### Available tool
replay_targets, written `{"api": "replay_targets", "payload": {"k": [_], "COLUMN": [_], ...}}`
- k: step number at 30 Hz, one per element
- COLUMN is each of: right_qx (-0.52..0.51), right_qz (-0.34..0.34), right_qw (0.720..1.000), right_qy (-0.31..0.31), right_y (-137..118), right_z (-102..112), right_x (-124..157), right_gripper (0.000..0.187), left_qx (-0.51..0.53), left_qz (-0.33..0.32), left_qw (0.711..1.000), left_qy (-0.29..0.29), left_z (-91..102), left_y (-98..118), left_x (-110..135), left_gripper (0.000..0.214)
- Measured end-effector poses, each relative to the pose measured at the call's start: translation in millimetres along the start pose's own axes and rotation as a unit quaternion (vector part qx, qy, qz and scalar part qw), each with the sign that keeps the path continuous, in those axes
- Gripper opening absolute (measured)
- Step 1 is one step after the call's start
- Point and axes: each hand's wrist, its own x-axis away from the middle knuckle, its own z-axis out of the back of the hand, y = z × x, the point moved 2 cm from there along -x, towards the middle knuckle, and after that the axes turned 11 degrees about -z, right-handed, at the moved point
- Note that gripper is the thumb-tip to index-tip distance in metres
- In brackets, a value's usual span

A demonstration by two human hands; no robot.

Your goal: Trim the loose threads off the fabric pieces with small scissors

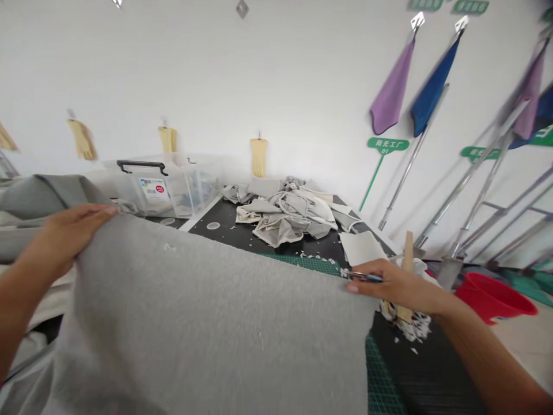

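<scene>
A large grey cloth (207, 323) is held up in front of me, covering most of the near table. My left hand (69, 230) grips its top left corner, fingers folded over the edge. My right hand (389, 282) pinches the top right corner and also holds a pair of scissors (365, 277), whose metal part shows between the fingers. The lower part of the cloth hangs out of view.
A heap of grey and cream fabric pieces (287, 213) lies on the black table (233, 222) with a green cutting mat (319, 264). A clear plastic box (164, 187) stands at the back left, a red bucket (492, 297) at the right. Cloths and poles hang on the wall.
</scene>
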Motion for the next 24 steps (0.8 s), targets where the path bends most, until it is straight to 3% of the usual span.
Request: {"api": "replay_targets", "payload": {"k": [2, 4, 6, 8, 10, 13, 16, 21, 24], "right_qx": [-0.004, -0.002, 0.001, 0.003, -0.011, -0.032, -0.038, -0.055, -0.054], "right_qz": [-0.003, 0.006, 0.007, -0.016, -0.039, -0.057, -0.06, -0.073, -0.08], "right_qw": [0.999, 0.999, 1.0, 1.0, 0.996, 0.988, 0.98, 0.97, 0.968], "right_qy": [-0.046, -0.049, -0.031, 0.021, 0.079, 0.143, 0.188, 0.226, 0.231], "right_y": [10, 25, 43, 60, 74, 88, 97, 108, 108], "right_z": [-19, -34, -48, -59, -69, -81, -90, -102, -104], "right_x": [-16, -33, -51, -68, -82, -97, -105, -107, -104], "right_gripper": [0.037, 0.038, 0.038, 0.038, 0.04, 0.042, 0.041, 0.04, 0.039], "left_qx": [0.116, 0.124, 0.061, -0.031, -0.109, -0.131, 0.016, 0.229, 0.298], "left_qz": [0.036, 0.049, 0.069, 0.089, 0.079, -0.001, -0.069, -0.235, -0.312], "left_qw": [0.993, 0.991, 0.995, 0.992, 0.986, 0.989, 0.982, 0.894, 0.837], "left_qy": [0.009, -0.005, -0.041, -0.086, -0.099, -0.075, -0.175, -0.306, -0.336], "left_z": [-27.6, -48.2, -58.2, -60.1, -59.2, -65.3, -91.7, -164.5, -216.7], "left_y": [-30, -56, -71, -72, -58, -11, 58, 194, 261], "left_x": [1, 1, 2, 3, 4, 7, 16, 62, 103], "left_gripper": [0.042, 0.039, 0.039, 0.039, 0.04, 0.041, 0.038, 0.027, 0.025]}}
